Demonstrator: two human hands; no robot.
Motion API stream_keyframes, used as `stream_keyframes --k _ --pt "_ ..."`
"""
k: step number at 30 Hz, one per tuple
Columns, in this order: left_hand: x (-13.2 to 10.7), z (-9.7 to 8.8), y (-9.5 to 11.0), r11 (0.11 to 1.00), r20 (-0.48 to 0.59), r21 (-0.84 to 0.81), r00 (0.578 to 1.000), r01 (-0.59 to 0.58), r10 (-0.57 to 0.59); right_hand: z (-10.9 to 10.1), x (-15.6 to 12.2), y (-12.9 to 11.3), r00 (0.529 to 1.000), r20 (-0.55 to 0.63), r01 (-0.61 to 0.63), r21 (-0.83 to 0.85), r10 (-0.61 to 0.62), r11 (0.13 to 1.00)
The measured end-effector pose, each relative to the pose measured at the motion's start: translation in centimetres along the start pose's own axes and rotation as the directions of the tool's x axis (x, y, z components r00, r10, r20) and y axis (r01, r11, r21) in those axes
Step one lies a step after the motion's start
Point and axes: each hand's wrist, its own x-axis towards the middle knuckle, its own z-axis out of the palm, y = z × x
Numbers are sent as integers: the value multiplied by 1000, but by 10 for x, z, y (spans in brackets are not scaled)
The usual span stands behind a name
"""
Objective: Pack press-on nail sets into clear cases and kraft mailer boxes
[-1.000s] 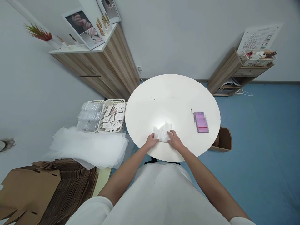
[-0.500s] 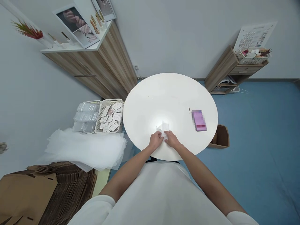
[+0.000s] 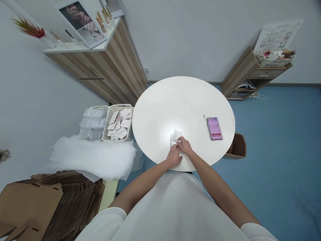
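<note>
A person in a white top stood at a round white surface (image 3: 175, 100), both hands brought together over a small white sheet (image 3: 175, 136) folded narrow; it may have been thin foam or paper, as glare on the surface made the material hard to read. The right hand (image 3: 186, 146) had its grip pinched together on the sheet's near right edge, thumb and forefinger meeting on it. The left hand (image 3: 175, 156) sat just behind and touching the right, fingers curled toward the sheet's near end; whether its grip was closed on the sheet could not be told, since the back of the hand hid the fingertips.

The white sheet lay flat near the front edge of the surface, directly ahead of both hands on the side away from the body, its long axis running near to far; the right hand was the nearer to it. Well apart to the right on the same surface lay a pink rectangular item (image 3: 214, 129). Off the surface's left side stood a white basket of printed cards (image 3: 119, 106) and beside it a basket of clear bags (image 3: 95, 108); a stack of white foam sheets (image 3: 95, 157) and flattened cardboard boxes (image 3: 50, 201) lay nearer the body; an open cardboard box (image 3: 238, 146) sat on the blue floor at right.
</note>
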Motion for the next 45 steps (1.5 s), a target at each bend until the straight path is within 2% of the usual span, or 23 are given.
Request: stream_keyframes --k 5,9,14,16,20,23,26,31,33,36,39,43,45 --pt "-9 -27 -3 988 19 -155 1000 6 -3 4 4 4 999 -23 31 -63 -32 998" --pt "3 -47 -8 992 -20 -126 1000 -2 -1 3 6 7 997 -8 73 -57 -73 996" --pt "18 -45 -14 990 66 -71 990 -120 125 3 0 8 995 -11 95 -60 -96 994" --pt "18 -44 -16 989 123 -3 982 -148 147 3 -7 12 988 15 153 -58 -153 986" --pt "16 -50 -17 981 221 125 968 -147 117 3 -23 21 934 85 357 -142 -348 923" --pt "20 -53 -17 996 184 46 981 -78 68 5 -26 23 904 139 426 -231 -403 875" --pt "29 -52 -17 996 133 -88 990 -32 44 6 -19 18 907 150 421 -321 -393 848" --pt "40 -47 -21 974 82 -129 977 -188 199 1 -9 3 927 202 374 -461 -316 804" --pt "41 -46 -21 977 83 -113 978 -183 193 -3 -10 -1 926 218 378 -479 -309 792" --pt "34 -45 -20 987 85 -143 993 -74 87 -7 -21 -2 930 231 361 -451 -285 816" --pt "16 -41 -20 988 101 -152 995 22 -7 -7 -37 2 933 260 337 -381 -250 861" --pt "-4 -34 -23 997 123 -35 990 -64 68 -7 -50 8 924 288 324 -243 -251 915" --pt "-2 -34 -23 999 91 1 995 -32 31 -8 -49 9 933 265 298 -186 -245 936"
